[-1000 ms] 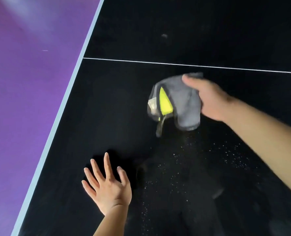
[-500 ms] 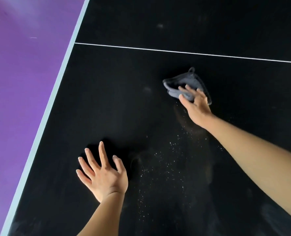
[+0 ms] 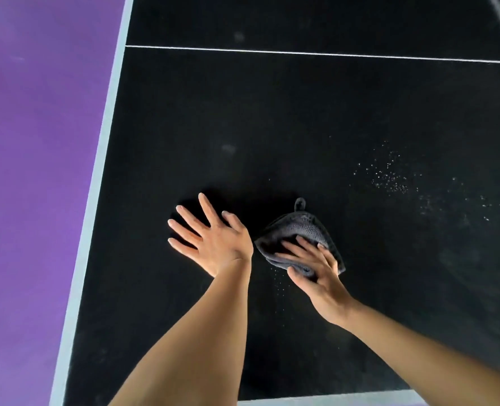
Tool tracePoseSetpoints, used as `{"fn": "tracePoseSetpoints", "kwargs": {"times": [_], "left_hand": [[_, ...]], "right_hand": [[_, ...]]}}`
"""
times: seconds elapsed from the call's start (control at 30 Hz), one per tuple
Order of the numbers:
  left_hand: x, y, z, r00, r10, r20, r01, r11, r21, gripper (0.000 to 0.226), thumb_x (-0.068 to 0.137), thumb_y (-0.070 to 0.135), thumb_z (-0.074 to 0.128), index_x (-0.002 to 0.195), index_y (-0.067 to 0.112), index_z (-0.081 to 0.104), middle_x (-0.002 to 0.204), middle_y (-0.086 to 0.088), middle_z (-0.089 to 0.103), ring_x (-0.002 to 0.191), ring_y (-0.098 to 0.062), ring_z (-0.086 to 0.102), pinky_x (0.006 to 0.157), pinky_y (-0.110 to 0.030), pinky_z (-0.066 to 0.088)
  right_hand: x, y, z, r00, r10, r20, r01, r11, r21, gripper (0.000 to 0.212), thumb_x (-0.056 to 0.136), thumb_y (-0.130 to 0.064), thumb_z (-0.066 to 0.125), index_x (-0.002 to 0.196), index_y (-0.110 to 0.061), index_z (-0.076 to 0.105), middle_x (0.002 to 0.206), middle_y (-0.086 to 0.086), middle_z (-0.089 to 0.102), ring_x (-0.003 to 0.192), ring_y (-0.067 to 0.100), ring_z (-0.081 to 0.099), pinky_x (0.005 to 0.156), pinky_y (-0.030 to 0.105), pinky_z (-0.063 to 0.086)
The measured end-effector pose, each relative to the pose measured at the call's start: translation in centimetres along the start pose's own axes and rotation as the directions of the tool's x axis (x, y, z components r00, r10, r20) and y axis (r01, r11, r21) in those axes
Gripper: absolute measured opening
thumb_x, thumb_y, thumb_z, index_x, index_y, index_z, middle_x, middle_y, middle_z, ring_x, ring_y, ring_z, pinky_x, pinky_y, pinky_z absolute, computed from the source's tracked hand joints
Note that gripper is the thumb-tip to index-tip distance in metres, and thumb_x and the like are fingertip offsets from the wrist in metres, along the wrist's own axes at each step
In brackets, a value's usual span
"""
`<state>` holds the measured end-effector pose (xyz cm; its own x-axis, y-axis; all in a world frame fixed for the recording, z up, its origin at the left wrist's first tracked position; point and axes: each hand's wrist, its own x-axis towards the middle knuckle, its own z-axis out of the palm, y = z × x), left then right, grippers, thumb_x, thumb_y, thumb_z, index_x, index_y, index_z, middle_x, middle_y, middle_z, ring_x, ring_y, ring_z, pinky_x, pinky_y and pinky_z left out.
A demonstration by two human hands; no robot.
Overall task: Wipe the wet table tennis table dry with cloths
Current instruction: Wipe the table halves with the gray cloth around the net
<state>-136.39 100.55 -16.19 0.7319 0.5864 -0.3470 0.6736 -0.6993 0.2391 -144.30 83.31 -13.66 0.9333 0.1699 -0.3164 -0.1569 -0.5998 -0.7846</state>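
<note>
Nearest, we are pressing the right grip [image 3: 316,271], fingers flat and released, on the grey cloth [image 3: 298,227] lying on the counter [image 3: 272,127]. The left grip [image 3: 213,241], released, is bracing just beside. Farther right, droplets [image 3: 389,177] are waiting. The bunched cloth, if saturating, is probably risking streaks or missed patches.
</note>
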Motion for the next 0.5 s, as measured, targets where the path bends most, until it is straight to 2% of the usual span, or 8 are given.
{"fn": "tracePoseSetpoints", "kwargs": {"times": [0.07, 0.13, 0.23, 0.33, 0.4, 0.43, 0.47, 0.5], "left_hand": [[-0.1, -0.3, -0.4, 0.999, 0.038, 0.027, -0.037, 0.999, -0.038, 0.061, 0.102, 0.046, 0.014, 0.159, 0.038, -0.007, 0.168, -0.01, -0.014, 0.152, -0.037, -0.021, 0.12, -0.06, -0.013], [-0.2, -0.8, -0.9, 0.996, 0.071, 0.058, -0.066, 0.994, -0.084, 0.061, 0.103, 0.045, 0.019, 0.16, 0.038, -0.002, 0.168, -0.009, -0.014, 0.152, -0.036, -0.021, 0.12, -0.058, -0.014], [-0.4, -2.2, -1.8, 0.981, 0.17, 0.089, -0.156, 0.977, -0.148, 0.063, 0.101, 0.039, 0.032, 0.16, 0.038, 0.008, 0.168, -0.007, -0.013, 0.153, -0.032, -0.02, 0.12, -0.057, -0.015], [-0.3, -3.1, -3.1, 0.959, 0.239, 0.152, -0.19, 0.941, -0.279, 0.072, 0.092, 0.023, 0.045, 0.158, 0.039, 0.02, 0.169, -0.004, -0.012, 0.153, -0.027, -0.021, 0.121, -0.054, -0.017], [-0.2, -3.3, -4.2, 0.951, 0.238, 0.197, -0.149, 0.912, -0.382, 0.073, 0.087, 0.016, 0.048, 0.154, 0.04, 0.031, 0.169, 0.0, -0.009, 0.154, -0.022, -0.02, 0.121, -0.05, -0.016], [-0.1, -3.6, -4.7, 0.943, 0.244, 0.225, -0.132, 0.898, -0.419, 0.069, 0.088, 0.016, 0.05, 0.151, 0.041, 0.036, 0.169, 0.002, -0.007, 0.154, -0.02, -0.019, 0.122, -0.048, -0.016], [0.0, -4.2, -5.2, 0.932, 0.265, 0.247, -0.136, 0.888, -0.439, 0.065, 0.09, 0.017, 0.052, 0.149, 0.041, 0.041, 0.169, 0.004, -0.005, 0.154, -0.018, -0.017, 0.123, -0.045, -0.014], [0.1, -5.0, -5.7, 0.917, 0.297, 0.268, -0.154, 0.88, -0.45, 0.06, 0.091, 0.018, 0.054, 0.146, 0.04, 0.045, 0.169, 0.006, -0.001, 0.155, -0.016, -0.014, 0.124, -0.043, -0.01]], "right_hand": [[-2.6, -0.7, 1.9, 0.993, 0.116, 0.009, -0.116, 0.991, 0.068, 0.032, 0.096, -0.048, 0.051, 0.122, -0.068, 0.051, 0.136, -0.055, 0.029, 0.138, -0.021, 0.001, 0.107, 0.009, -0.011], [-5.3, -1.2, 3.7, 0.974, 0.228, 0.019, -0.228, 0.965, 0.133, 0.036, 0.087, -0.055, 0.051, 0.12, -0.071, 0.051, 0.141, -0.049, 0.029, 0.137, -0.011, 0.007, 0.107, 0.014, -0.007], [-10.0, -2.1, 5.8, 0.946, 0.313, 0.087, -0.324, 0.93, 0.174, 0.039, 0.084, -0.056, 0.05, 0.122, -0.062, 0.057, 0.145, -0.042, 0.031, 0.136, -0.004, 0.01, 0.111, 0.025, 0.0], [-15.1, -3.0, 7.3, 0.927, 0.334, 0.167, -0.362, 0.914, 0.181, 0.037, 0.083, -0.052, 0.052, 0.117, -0.052, 0.067, 0.141, -0.035, 0.041, 0.135, -0.006, 0.022, 0.115, 0.026, 0.013], [-17.7, -3.2, 8.1, 0.909, 0.371, 0.191, -0.409, 0.881, 0.236, 0.036, 0.079, -0.046, 0.057, 0.108, -0.038, 0.075, 0.13, -0.026, 0.055, 0.125, -0.013, 0.039, 0.11, 0.021, 0.034], [-18.8, -3.4, 8.3, 0.894, 0.407, 0.187, -0.443, 0.865, 0.235, 0.035, 0.076, -0.046, 0.06, 0.103, -0.031, 0.077, 0.12, -0.02, 0.062, 0.117, -0.01, 0.048, 0.103, 0.02, 0.042], [-19.7, -3.5, 8.2, 0.881, 0.434, 0.187, -0.468, 0.856, 0.219, 0.031, 0.074, -0.048, 0.06, 0.091, -0.026, 0.075, 0.103, -0.014, 0.067, 0.104, 0.0, 0.056, 0.095, 0.024, 0.047], [-20.4, -3.7, 7.9, 0.866, 0.459, 0.196, -0.493, 0.85, 0.186, 0.028, 0.074, -0.048, 0.059, 0.075, -0.021, 0.065, 0.084, -0.008, 0.063, 0.084, 0.013, 0.056, 0.082, 0.032, 0.047]]}}
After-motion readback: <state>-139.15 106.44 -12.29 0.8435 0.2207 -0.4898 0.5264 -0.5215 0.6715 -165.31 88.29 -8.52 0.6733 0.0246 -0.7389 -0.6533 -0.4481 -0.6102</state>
